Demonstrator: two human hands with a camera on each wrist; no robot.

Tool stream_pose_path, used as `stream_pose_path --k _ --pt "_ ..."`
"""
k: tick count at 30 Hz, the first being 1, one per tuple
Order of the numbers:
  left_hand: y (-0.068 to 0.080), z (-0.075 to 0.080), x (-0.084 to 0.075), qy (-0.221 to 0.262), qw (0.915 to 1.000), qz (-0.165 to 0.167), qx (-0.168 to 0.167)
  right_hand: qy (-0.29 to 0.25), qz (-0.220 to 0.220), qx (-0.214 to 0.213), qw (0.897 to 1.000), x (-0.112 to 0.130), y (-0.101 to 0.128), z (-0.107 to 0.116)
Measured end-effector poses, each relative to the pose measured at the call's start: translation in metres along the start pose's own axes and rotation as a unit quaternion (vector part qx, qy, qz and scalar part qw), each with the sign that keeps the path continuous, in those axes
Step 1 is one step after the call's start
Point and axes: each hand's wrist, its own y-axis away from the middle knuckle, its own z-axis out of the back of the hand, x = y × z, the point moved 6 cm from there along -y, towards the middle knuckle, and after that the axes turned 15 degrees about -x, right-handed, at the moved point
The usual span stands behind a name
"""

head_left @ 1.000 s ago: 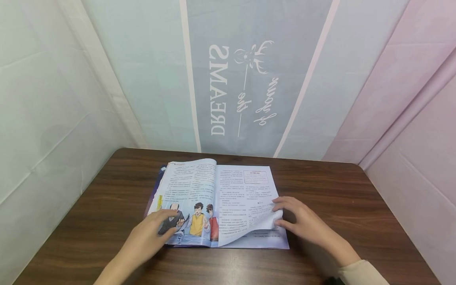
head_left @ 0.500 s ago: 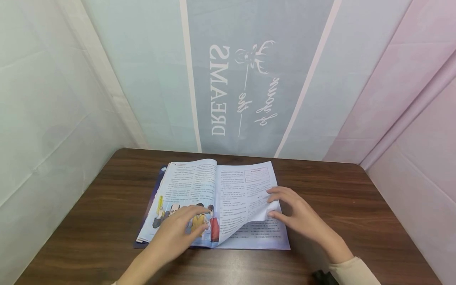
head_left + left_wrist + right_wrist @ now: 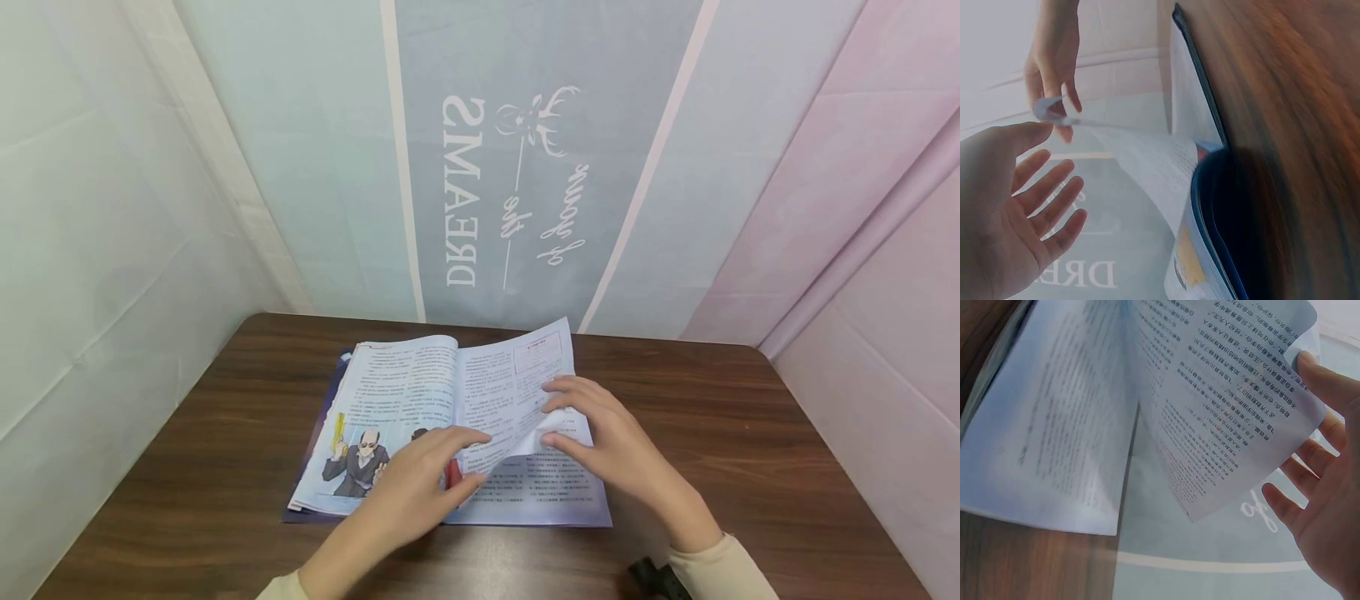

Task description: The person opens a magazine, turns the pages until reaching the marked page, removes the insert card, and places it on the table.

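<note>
Pinching a lifted page [image 3: 517,392], the right hand [image 3: 611,442] arches over the magazine [image 3: 397,392]; left hand [image 3: 416,492] fingers spread beneath it.

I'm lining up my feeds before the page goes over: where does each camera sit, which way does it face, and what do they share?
Head: above the dark wooden table, looking forward and down at the open illustrated magazine; both hands and cream cuffs show.
Left wrist: low beside the magazine's edge, looking across it; the open left hand shows.
Right wrist: low, looking up under the lifted white printed page; the right hand shows.
Shared: all three show the lifted page in the right hand's grip.
</note>
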Motion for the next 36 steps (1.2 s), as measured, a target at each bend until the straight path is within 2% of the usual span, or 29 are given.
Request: stream_pose_path --k 4,11,15,26,31,36 --pt "-0.006 -0.002 -0.007 0.005 0.9998 -0.012 -0.016 -0.004 0.002 -0.001 1.000 0.007 -0.005 -0.001" --pt "-0.017 -0.003 -0.019 0.027 0.9961 -0.058 -0.060 -0.002 0.020 -0.007 1.000 0.017 -0.012 -0.005" --pt "-0.019 -0.005 -0.021 0.028 0.9952 -0.064 -0.068 0.000 0.025 -0.008 1.000 0.020 -0.015 -0.006" --pt "-0.019 -0.005 -0.024 0.033 0.9931 -0.063 -0.093 0.008 0.028 -0.010 1.000 0.025 -0.015 -0.004" --pt "-0.017 -0.004 -0.020 0.022 0.9934 -0.046 -0.103 0.001 0.034 -0.038 0.999 0.027 -0.015 0.002" --pt "-0.013 0.001 -0.011 0.002 0.9912 -0.027 -0.129 -0.023 0.048 -0.066 0.996 0.030 -0.014 0.010"
